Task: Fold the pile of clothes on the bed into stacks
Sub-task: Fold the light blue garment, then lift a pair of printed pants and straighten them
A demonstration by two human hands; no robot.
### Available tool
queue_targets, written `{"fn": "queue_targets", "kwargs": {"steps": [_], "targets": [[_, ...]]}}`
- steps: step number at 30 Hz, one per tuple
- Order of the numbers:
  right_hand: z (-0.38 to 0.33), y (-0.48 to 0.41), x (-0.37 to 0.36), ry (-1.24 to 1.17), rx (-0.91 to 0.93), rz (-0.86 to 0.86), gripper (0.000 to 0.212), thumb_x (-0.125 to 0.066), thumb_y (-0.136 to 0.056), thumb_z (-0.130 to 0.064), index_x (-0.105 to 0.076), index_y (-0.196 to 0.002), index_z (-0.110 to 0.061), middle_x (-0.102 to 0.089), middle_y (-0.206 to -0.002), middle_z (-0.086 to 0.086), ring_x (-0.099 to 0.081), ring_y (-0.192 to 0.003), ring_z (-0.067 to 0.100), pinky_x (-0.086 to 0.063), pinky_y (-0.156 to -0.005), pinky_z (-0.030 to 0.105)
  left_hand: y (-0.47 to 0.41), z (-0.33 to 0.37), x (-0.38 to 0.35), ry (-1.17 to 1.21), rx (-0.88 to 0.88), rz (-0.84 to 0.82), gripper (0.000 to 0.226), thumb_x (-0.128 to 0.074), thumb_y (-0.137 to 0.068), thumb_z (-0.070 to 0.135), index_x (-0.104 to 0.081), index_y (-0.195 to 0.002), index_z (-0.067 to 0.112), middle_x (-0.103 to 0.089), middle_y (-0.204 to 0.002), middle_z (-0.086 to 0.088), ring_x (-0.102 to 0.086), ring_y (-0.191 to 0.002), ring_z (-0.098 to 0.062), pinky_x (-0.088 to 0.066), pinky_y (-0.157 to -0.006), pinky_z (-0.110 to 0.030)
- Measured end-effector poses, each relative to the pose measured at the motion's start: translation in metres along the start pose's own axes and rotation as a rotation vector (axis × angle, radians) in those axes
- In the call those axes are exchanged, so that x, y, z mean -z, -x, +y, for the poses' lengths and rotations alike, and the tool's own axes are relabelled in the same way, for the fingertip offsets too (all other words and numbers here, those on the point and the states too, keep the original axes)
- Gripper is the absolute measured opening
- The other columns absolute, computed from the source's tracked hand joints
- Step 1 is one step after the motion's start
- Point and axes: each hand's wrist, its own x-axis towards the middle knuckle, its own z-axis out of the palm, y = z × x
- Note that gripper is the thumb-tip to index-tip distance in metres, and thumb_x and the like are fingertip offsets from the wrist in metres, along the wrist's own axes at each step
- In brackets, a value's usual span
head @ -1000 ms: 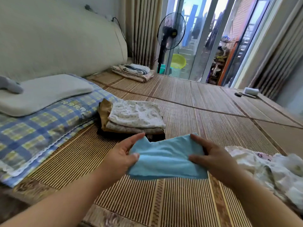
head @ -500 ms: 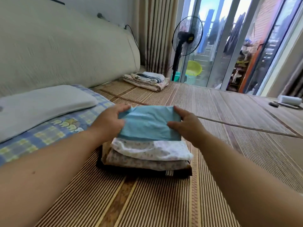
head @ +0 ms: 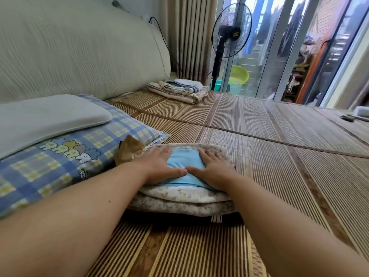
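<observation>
Hands: left hand point(head: 159, 166) and right hand point(head: 215, 169) pressed flat, fingers straight, on blue garment point(head: 183, 158).
Change: garment had just landed atop stack point(head: 179, 204), 6 o'clock; another piece finished.

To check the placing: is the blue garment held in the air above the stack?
No, the blue garment lies on the stack, with the left hand and right hand pressing flat on it.

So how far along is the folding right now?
Done: a far stack sits folded by the curtain, and the near stack already holds floral pieces. In hand: the left hand and right hand press flat on the blue cloth topping it. Left: no unfolded clothes show in this view, so I cannot tell what remains.
</observation>
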Motion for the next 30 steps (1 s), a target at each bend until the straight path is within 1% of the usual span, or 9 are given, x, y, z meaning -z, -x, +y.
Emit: {"fn": "queue_targets", "kwargs": {"steps": [4,6,8,11,15,18,20,23,30], "targets": [[0.009,0.042,0.006,-0.049,-0.03,0.071,0.099,-0.042,-0.074,-0.082,-0.002,-0.152,-0.035,0.008,-0.161,-0.002,0.008,-0.148,0.023,-0.006,-0.118,0.054,0.032,0.011,-0.001,0.003,0.101,0.063,0.106,-0.038,-0.075,0.084,0.004,-0.154,0.027,0.015,-0.161,0.001,0.018,-0.147,-0.022,0.001,-0.118,-0.053],[0.017,0.084,0.011,-0.012,-0.028,0.16,0.096,-0.043,-0.075,-0.08,-0.004,-0.151,-0.038,0.005,-0.161,-0.004,0.002,-0.148,0.021,-0.008,-0.117,0.054,0.066,0.031,-0.005,0.018,0.042,0.147,0.098,-0.043,-0.078,0.079,0.002,-0.153,0.033,0.013,-0.162,0.003,0.019,-0.147,-0.02,0.002,-0.117,-0.053],[0.025,0.135,0.01,0.043,-0.035,0.207,0.09,-0.046,-0.078,-0.075,-0.005,-0.15,-0.04,0.004,-0.16,-0.009,-0.001,-0.148,0.018,-0.008,-0.116,0.056,0.105,0.057,-0.016,0.078,-0.084,0.154,0.09,-0.048,-0.083,0.07,-0.002,-0.152,0.038,0.007,-0.162,0.008,0.016,-0.147,-0.016,0.001,-0.118,-0.053],[0.038,0.228,0.003,0.007,-0.093,0.203,0.083,-0.054,-0.083,-0.062,-0.007,-0.149,-0.043,0.002,-0.161,-0.009,-0.005,-0.147,0.013,-0.006,-0.118,0.054,0.165,0.103,-0.04,0.165,-0.211,0.081,0.082,-0.054,-0.086,0.057,-0.008,-0.152,0.039,-0.007,-0.161,0.011,0.004,-0.148,-0.011,-0.006,-0.119,-0.052],[0.071,0.347,0.001,-0.057,-0.285,0.126,0.082,-0.055,-0.083,-0.06,-0.009,-0.149,-0.043,-0.003,-0.16,-0.009,-0.011,-0.146,0.012,-0.012,-0.116,0.053,0.237,0.182,-0.076,0.166,-0.364,-0.072,0.075,-0.058,-0.083,0.056,-0.021,-0.148,0.044,-0.022,-0.156,0.017,-0.012,-0.146,-0.007,-0.015,-0.119,-0.048],[0.1,0.417,0.004,-0.147,-0.41,0.219,0.083,-0.058,-0.082,-0.058,-0.015,-0.149,-0.038,-0.018,-0.157,-0.007,-0.019,-0.144,0.011,-0.021,-0.115,0.048,0.283,0.246,-0.09,0.211,-0.48,-0.178,0.07,-0.059,-0.084,0.052,-0.025,-0.145,0.047,-0.029,-0.15,0.023,-0.022,-0.141,-0.001,-0.018,-0.12,-0.045],[0.117,0.453,0.011,-0.227,-0.466,0.304,0.081,-0.06,-0.081,-0.056,-0.02,-0.148,-0.034,-0.027,-0.153,-0.006,-0.027,-0.141,0.013,-0.028,-0.113,0.044,0.304,0.286,-0.098,0.246,-0.55,-0.195,0.07,-0.06,-0.084,0.051,-0.027,-0.145,0.045,-0.035,-0.148,0.021,-0.027,-0.138,0.0,-0.021,-0.119,-0.037],[0.142,0.491,0.018,-0.263,-0.522,0.372,0.079,-0.059,-0.083,-0.056,-0.021,-0.148,-0.032,-0.029,-0.152,-0.004,-0.029,-0.139,0.015,-0.03,-0.111,0.037,0.323,0.336,-0.111,0.252,-0.601,-0.237,0.071,-0.061,-0.084,0.048,-0.028,-0.147,0.041,-0.035,-0.15,0.016,-0.03,-0.138,-0.004,-0.022,-0.118,-0.032],[0.201,0.533,0.032,-0.322,-0.635,0.453,0.07,-0.058,-0.085,-0.048,-0.027,-0.146,-0.036,-0.031,-0.15,-0.009,-0.033,-0.137,0.014,-0.027,-0.112,0.046,0.32,0.414,-0.127,0.258,-0.621,-0.266,0.072,-0.063,-0.086,0.043,-0.027,-0.148,0.037,-0.036,-0.15,0.013,-0.034,-0.137,-0.007,-0.028,-0.114,-0.03]]}}
